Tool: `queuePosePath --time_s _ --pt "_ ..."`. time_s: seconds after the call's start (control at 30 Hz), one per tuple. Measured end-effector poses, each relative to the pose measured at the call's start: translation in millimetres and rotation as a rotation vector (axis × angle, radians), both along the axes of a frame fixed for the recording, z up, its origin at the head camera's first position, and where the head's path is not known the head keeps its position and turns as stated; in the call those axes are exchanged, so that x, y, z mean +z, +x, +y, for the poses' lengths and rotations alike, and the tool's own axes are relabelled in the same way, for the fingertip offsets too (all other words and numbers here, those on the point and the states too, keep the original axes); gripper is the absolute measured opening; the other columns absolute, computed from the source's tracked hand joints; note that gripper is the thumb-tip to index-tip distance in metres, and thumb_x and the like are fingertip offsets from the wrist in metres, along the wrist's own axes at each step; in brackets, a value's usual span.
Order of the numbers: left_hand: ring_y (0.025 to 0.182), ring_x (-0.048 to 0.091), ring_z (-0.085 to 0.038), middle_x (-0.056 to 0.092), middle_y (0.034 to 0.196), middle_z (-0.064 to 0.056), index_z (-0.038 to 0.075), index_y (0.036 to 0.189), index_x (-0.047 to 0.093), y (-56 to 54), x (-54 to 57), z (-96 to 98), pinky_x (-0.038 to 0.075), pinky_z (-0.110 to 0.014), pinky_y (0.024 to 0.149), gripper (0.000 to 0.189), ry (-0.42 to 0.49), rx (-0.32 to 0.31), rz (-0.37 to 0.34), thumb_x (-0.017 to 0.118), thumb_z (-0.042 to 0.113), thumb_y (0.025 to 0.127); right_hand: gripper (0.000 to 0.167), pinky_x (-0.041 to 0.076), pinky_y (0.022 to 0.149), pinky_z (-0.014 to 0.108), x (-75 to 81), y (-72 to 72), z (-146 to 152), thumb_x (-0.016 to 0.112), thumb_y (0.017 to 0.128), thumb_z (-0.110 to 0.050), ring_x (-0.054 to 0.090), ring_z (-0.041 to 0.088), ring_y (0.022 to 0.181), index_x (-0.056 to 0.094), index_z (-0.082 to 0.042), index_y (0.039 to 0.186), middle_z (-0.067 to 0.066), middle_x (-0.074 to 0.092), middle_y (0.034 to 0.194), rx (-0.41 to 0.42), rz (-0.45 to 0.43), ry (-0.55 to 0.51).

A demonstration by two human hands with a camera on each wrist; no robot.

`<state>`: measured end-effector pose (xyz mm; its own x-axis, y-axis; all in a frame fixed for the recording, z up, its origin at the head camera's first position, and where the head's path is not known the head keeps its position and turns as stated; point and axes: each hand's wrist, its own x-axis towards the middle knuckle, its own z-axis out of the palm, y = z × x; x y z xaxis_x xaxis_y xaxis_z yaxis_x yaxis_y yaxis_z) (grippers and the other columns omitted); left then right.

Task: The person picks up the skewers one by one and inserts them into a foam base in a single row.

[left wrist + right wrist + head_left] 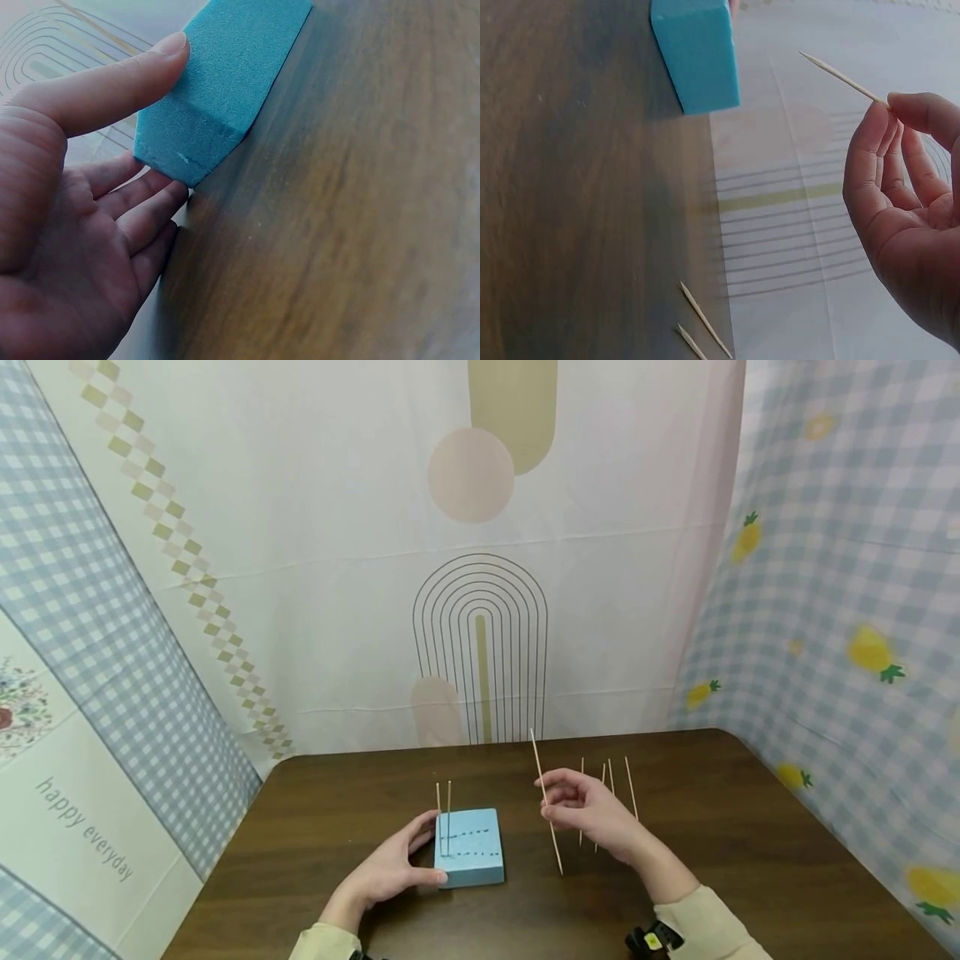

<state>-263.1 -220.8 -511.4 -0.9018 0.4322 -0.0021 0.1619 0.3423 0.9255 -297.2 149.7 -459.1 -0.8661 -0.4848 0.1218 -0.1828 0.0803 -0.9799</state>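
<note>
A light-blue foam block (468, 862) lies on the table, with rows of dark dots along its top. Two thin wooden skewers (449, 810) stand upright in it near its left side. My left hand (393, 864) grips the block from the left; in the left wrist view the thumb (142, 82) is on one face and the fingers are at the lower edge. To the right of the block, my right hand (588, 810) pinches another wooden skewer (553, 839) between thumb and fingertips. It is held steeply, and its pointed lower end (832, 70) shows in the right wrist view.
Several loose skewers (631, 785) lie on the brown table (345, 802) beside and behind my right hand, partly hidden by it. A patterned white cloth (360, 635) hangs along the back edge, with checked cloth (817, 693) on the right.
</note>
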Motion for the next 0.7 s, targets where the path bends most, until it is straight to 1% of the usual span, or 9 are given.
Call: queuePosePath --time_s 0.23,0.4,0.5,0.57,0.63,0.7 --pt "0.154 0.035 -0.046 0.031 0.169 -0.028 -0.002 0.168 0.025 0.6 0.2 0.5 0.026 -0.062 0.121 0.104 0.002 0.002 0.000 0.090 0.015 0.089 0.039 0.060 0.085 0.039 -4.5 1.9 -17 0.077 0.098 -0.008 0.071 0.020 0.092 0.063 -0.002 0.135 0.013 0.068 0.106 0.054 0.007 -0.027" --pt "0.154 0.035 -0.046 0.030 0.170 -0.027 -0.001 0.168 0.025 0.2 0.1 0.2 0.026 -0.062 0.121 0.104 -0.002 0.006 -0.004 0.090 0.016 0.089 0.037 0.061 0.083 0.039 -4.4 4.4 -35 0.077 0.097 -0.005 0.072 0.023 0.092 0.064 -0.003 0.132 0.012 0.069 0.105 0.049 0.025 -0.063" --pt "0.154 0.035 -0.045 0.031 0.170 -0.027 -0.001 0.168 0.026 0.0 -0.8 0.1 0.027 -0.061 0.121 0.104 -0.010 0.009 -0.006 0.090 0.017 0.089 0.034 0.062 0.086 0.043 -3.0 6.8 -50 0.078 0.098 -0.007 0.072 0.026 0.095 0.065 -0.003 0.129 0.012 0.069 0.106 0.022 0.037 -0.080" --pt "0.154 0.036 -0.045 0.031 0.170 -0.027 -0.001 0.168 0.026 -0.1 -1.4 0.5 0.028 -0.058 0.121 0.104 -0.017 0.011 -0.003 0.091 0.018 0.089 0.032 0.061 0.088 0.047 -1.8 8.4 -59 0.078 0.098 -0.008 0.072 0.029 0.098 0.067 -0.003 0.128 0.012 0.070 0.106 -0.011 0.050 -0.090" --pt "0.154 0.036 -0.045 0.032 0.169 -0.026 -0.001 0.168 0.026 0.2 -1.4 1.0 0.029 -0.057 0.121 0.104 -0.019 0.015 0.000 0.091 0.018 0.088 0.030 0.061 0.088 0.046 -0.8 9.8 -69 0.078 0.098 -0.009 0.071 0.030 0.099 0.067 -0.003 0.126 0.012 0.069 0.106 -0.053 0.066 -0.106" --pt "0.154 0.037 -0.044 0.033 0.169 -0.026 -0.001 0.167 0.027 0.6 -1.1 1.4 0.028 -0.057 0.121 0.104 -0.016 0.016 0.004 0.091 0.018 0.088 0.028 0.062 0.087 0.042 -0.2 11.3 -78 0.078 0.099 -0.009 0.071 0.030 0.099 0.068 -0.003 0.124 0.012 0.069 0.106 -0.096 0.075 -0.135"
